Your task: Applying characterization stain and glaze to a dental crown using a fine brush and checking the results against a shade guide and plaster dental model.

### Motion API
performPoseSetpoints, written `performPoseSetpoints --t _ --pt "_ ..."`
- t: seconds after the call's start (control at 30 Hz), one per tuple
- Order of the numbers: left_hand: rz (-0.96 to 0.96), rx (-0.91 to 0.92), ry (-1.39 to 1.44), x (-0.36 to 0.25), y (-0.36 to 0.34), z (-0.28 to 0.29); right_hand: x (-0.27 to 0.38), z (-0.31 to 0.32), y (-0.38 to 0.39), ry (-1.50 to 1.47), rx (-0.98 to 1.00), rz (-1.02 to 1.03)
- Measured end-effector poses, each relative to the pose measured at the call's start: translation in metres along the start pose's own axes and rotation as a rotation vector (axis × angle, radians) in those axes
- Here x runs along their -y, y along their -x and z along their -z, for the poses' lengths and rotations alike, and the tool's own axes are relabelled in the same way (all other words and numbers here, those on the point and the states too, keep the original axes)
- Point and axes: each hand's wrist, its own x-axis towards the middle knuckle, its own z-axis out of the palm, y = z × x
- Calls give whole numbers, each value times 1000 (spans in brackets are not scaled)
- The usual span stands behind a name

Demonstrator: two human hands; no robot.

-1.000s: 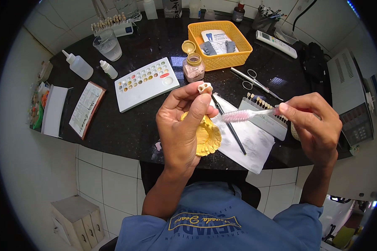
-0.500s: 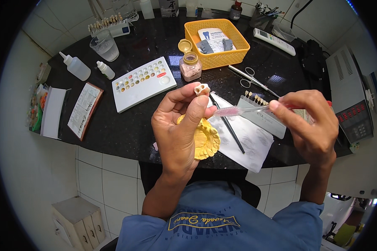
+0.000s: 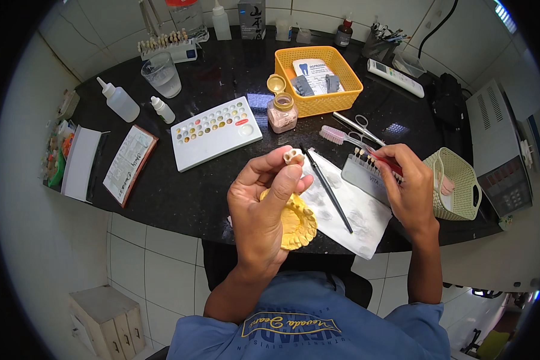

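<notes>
Between thumb and index finger of my left hand (image 3: pixel 259 207), I pinch a small whitish dental bridge (image 3: pixel 293 156) with hollow openings facing up. Beneath those fingers is a yellow dental cast (image 3: pixel 295 231) with a row of teeth, partly hidden behind the hand; its hold is hidden. My right hand (image 3: pixel 415 189) is closed around the red handle of a toothbrush (image 3: pixel 335 135) with pink bristles. The brush lies low over the grey tooth shade guide (image 3: pixel 361 175), its head pointing left. A black slim brush-like tool (image 3: pixel 330 193) rests on white paper (image 3: pixel 366 231) between my hands.
A white palette (image 3: pixel 213 147), a jar of pink powder (image 3: pixel 282 115) and a yellow basket (image 3: pixel 321 107) stand beyond my hands. Scissors (image 3: pixel 361 125) lie near the brush head. At right are a pale green basket (image 3: pixel 453 204) and a grey machine (image 3: pixel 504 144).
My right hand has drawn the toothbrush away from the dental bridge, rightward and down toward the shade guide. My left hand keeps its pinch on the bridge. The whole view has shifted slightly.
</notes>
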Motion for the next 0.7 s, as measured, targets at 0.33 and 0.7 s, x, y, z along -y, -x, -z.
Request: performPoseSetpoints --t 0.33,0.7 --pt "49 157 5 8 19 -13 68 -26 8 -1201 -22 -152" --pt "-147 210 -230 12 18 -10 70 -43 14 -1453 -49 -219"
